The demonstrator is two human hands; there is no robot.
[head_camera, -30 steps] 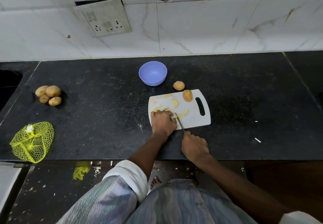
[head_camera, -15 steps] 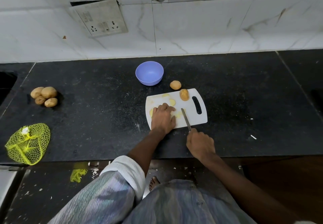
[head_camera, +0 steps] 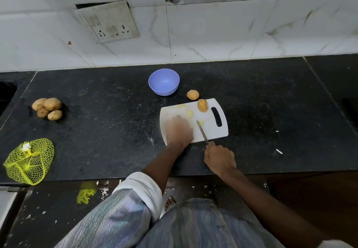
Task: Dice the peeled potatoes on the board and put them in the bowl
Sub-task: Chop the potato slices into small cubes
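A white cutting board [head_camera: 213,134] lies on the black counter. My left hand [head_camera: 179,131], blurred by motion, rests palm down on the board's left half, covering cut pieces. Pale potato slices [head_camera: 189,114] show just beyond its fingers. An unpeeled potato [head_camera: 202,105] sits at the board's far edge, with another potato [head_camera: 192,94] on the counter behind it. My right hand [head_camera: 219,158] grips a knife [head_camera: 201,131] just off the board's near edge, the blade angled over the board beside my left hand. The empty blue bowl [head_camera: 163,81] stands behind the board to the left.
Several brown potatoes [head_camera: 48,108] are piled at the counter's left. A yellow net bag [head_camera: 29,160] lies near the front left edge. A wall socket plate [head_camera: 108,23] hangs on the tiles. The counter's front edge runs just below my wrists.
My right hand drew the knife back and to the right, away from my left hand. My left hand slid further onto the board over the cut pieces.
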